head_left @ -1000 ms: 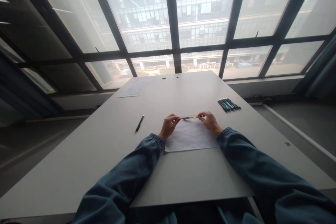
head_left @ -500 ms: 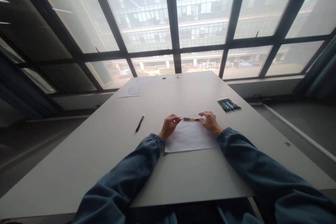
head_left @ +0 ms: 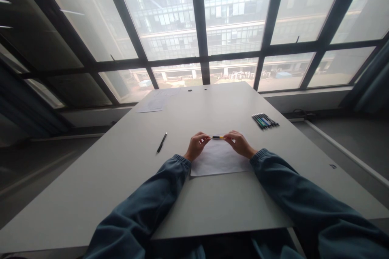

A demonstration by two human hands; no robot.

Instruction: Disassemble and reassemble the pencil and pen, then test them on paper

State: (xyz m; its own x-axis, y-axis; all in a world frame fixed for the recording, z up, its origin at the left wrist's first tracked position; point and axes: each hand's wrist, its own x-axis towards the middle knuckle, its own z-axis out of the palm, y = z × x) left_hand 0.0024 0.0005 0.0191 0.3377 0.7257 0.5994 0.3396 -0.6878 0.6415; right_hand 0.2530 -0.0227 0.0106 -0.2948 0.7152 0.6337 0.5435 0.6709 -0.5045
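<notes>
The person sits at the near edge of a grey table, both forearms in blue-grey sleeves laid across it. The left hand and the right hand meet above a white sheet of paper that lies flat close to the near edge, roughly midway along it. Between them they hold a yellow-and-black pen, level and crosswise, just over the far edge of the sheet. The left hand's fingers are curled, with the fingertips pinched on the pen's left end. The right hand's fingers are likewise bent and closed on the pen's right end. Only a short middle part of the pen shows between the two hands; whether the pen touches the paper cannot be told.

Toward the left edge of the table, well apart from the hands, a single dark pen lies at a slant. Toward the right edge, a row of pens lies side by side, touching one another, also well apart from the hands. Near the far left corner lie printed sheets, flat on the surface. Beyond the far edge stands a large window with dark frames.
</notes>
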